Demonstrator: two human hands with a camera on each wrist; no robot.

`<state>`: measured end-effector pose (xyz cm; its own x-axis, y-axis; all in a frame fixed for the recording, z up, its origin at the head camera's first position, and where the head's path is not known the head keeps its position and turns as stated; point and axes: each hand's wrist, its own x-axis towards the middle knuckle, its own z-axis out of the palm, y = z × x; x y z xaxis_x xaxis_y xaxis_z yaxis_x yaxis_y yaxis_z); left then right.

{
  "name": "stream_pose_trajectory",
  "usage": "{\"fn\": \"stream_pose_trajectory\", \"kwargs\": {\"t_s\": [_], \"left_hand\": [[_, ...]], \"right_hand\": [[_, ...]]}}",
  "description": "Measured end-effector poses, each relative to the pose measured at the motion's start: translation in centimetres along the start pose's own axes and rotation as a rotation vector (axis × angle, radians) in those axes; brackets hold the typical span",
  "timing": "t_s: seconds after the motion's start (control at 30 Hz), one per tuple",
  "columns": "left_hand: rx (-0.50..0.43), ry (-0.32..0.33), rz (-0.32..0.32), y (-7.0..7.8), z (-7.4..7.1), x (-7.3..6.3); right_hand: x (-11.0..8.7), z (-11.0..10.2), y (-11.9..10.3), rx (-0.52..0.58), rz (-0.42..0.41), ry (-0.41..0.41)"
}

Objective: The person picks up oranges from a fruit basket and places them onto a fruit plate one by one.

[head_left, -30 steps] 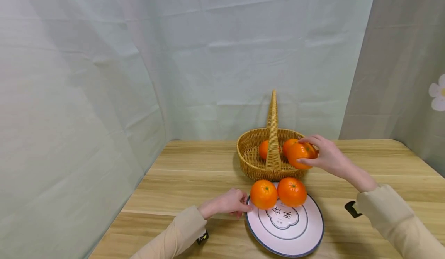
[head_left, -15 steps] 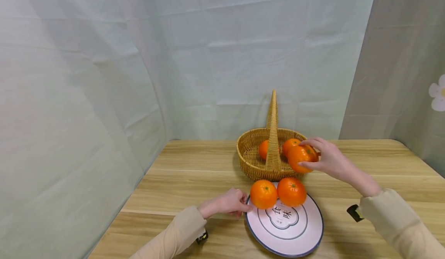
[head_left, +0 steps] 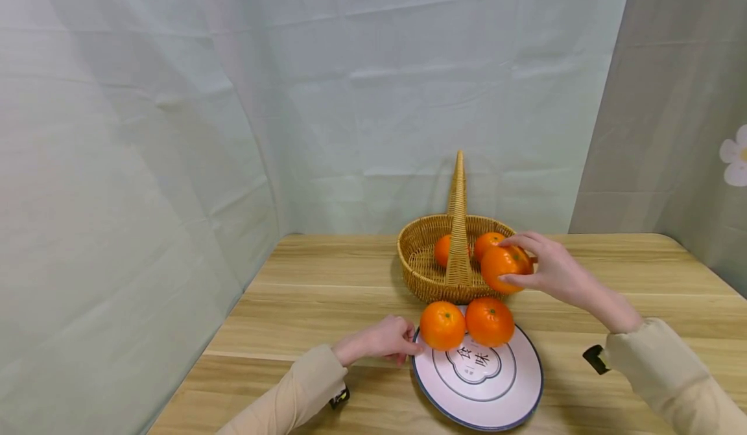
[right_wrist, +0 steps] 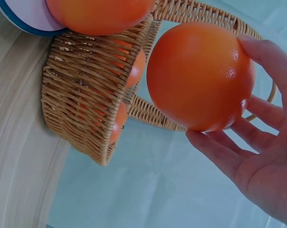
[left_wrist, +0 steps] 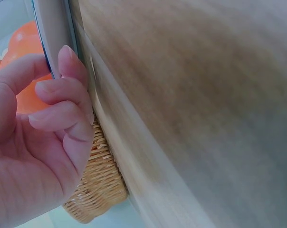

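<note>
My right hand point(head_left: 560, 276) holds an orange point(head_left: 500, 270) between thumb and fingers, above the right front rim of a wicker basket point(head_left: 426, 284). In the right wrist view this held orange point(right_wrist: 198, 78) is up off the basket, gripped by the fingertips. My left hand point(head_left: 382, 341) pinches the left rim of a white plate point(head_left: 484, 409) with a dark blue edge; the left wrist view shows thumb and finger on either side of the plate's rim point(left_wrist: 58, 33). On the plate's far part sit a left orange point(head_left: 442, 326) and a right orange point(head_left: 490, 322).
Inside the basket lie a left orange point(head_left: 442, 251), partly behind the tall arched handle point(head_left: 459, 227), and a right orange point(head_left: 487, 243). The plate sits just in front of the basket on a wooden table point(head_left: 327, 292). A pale curtain point(head_left: 373, 111) hangs behind.
My right hand has lowered slightly toward me with the orange, from over the basket's inside to its front rim. The left hand, plate and other oranges stay put.
</note>
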<state>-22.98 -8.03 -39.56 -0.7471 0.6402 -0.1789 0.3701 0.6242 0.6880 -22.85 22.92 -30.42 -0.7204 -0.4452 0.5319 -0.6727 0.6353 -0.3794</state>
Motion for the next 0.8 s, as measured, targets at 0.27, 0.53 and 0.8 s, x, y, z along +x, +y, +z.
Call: {"fn": "stream_pose_trajectory", "kwargs": {"t_s": [0.27,0.53,0.8], "left_hand": [[0.001,0.001,0.001,0.2,0.0,-0.1],[-0.004,-0.007,0.001,0.1,-0.1,-0.1],[-0.002,-0.011,0.001,-0.1,0.0,0.0]], "right_hand": [[-0.1,-0.2,-0.2,-0.016,-0.035,-0.007],[-0.3,-0.2,-1.0,-0.023,-0.038,-0.033],[-0.2,-0.4,-1.9,-0.009,-0.071,-0.061]]}}
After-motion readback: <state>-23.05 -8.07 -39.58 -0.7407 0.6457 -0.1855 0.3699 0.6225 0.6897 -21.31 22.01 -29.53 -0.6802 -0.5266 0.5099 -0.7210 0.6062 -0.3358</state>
